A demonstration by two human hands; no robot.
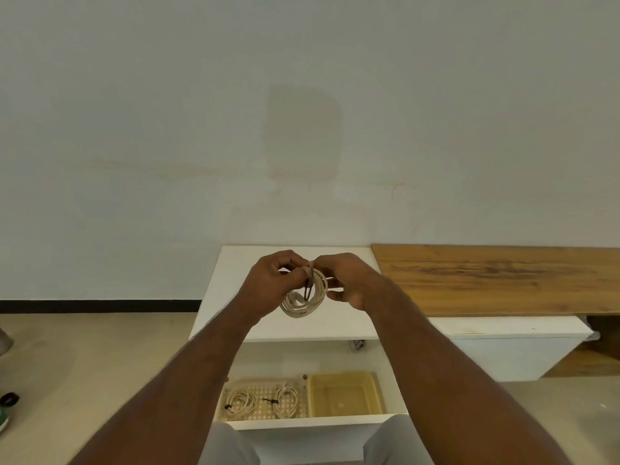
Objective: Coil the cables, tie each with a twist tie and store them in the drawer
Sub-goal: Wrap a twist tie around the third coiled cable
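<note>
Above the white counter [235,317] we pinch a twist tie [309,283] round the coiled cable [303,298], left hand [268,283] and right hand [349,280] both gripping; next, probably twisting it tight.

Matt wooden bench top [496,280]; translucent plastic tray [345,394]

My left hand [268,283] and right hand [349,280] at frame centre pinching a dark twist tie [309,286] around a coiled white cable [303,302], open drawer [318,422] below, two tied coils [263,402] in its left tray.
</note>
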